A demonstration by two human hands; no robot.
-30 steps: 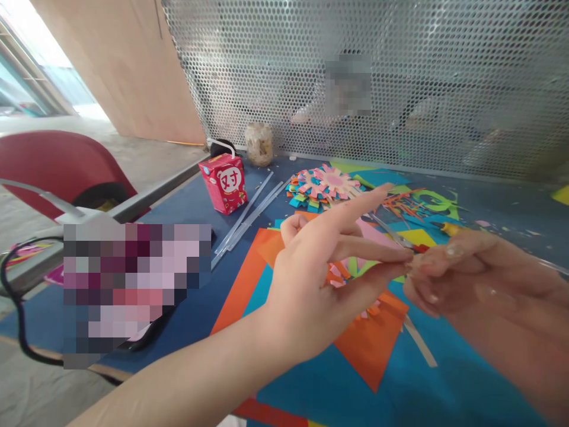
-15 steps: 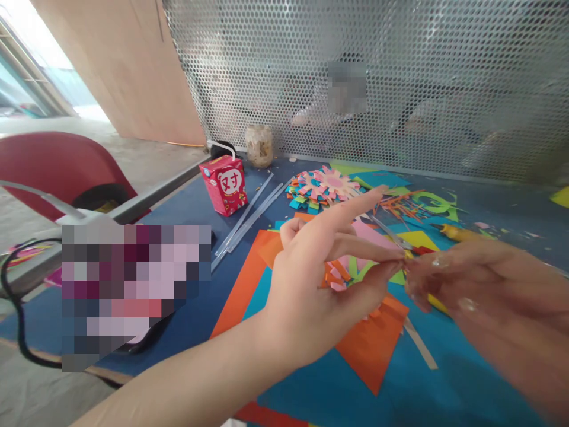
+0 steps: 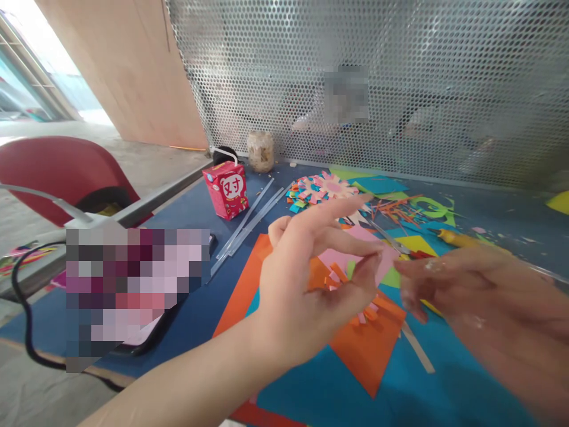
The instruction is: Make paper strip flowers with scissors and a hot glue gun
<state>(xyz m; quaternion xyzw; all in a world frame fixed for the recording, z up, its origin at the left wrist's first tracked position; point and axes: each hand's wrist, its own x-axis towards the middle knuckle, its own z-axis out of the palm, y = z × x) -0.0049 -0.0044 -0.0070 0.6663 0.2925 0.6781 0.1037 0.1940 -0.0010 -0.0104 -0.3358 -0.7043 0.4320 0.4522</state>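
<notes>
My left hand (image 3: 311, 284) hovers above the blue table (image 3: 186, 207) with its fingers stretched out and spread, thumb and fingertips slightly apart, nothing seen between them. My right hand (image 3: 471, 296) is close beside it on the right, smeared by motion, fingers partly curled toward the left fingertips. Under the hands lies an orange paper sheet (image 3: 364, 356) bearing a small piece made of orange and pink paper strips (image 3: 338, 274). A pink sheet (image 3: 338, 258) lies just behind it.
A finished multicoloured paper flower (image 3: 322, 187), a red drink carton (image 3: 226, 190), a glass jar (image 3: 260, 151), clear sticks (image 3: 249, 222), scissors (image 3: 395, 243), a yellow tool (image 3: 462, 239) and paper scraps (image 3: 427, 207) lie farther back. A perforated metal screen (image 3: 400, 89) closes the far edge; a red chair (image 3: 57, 172) and black cable (image 3: 26, 320) are left.
The two hands' fingertips were pinched together on something small; now they have parted, the left fingers have spread and both hands have sunk a little.
</notes>
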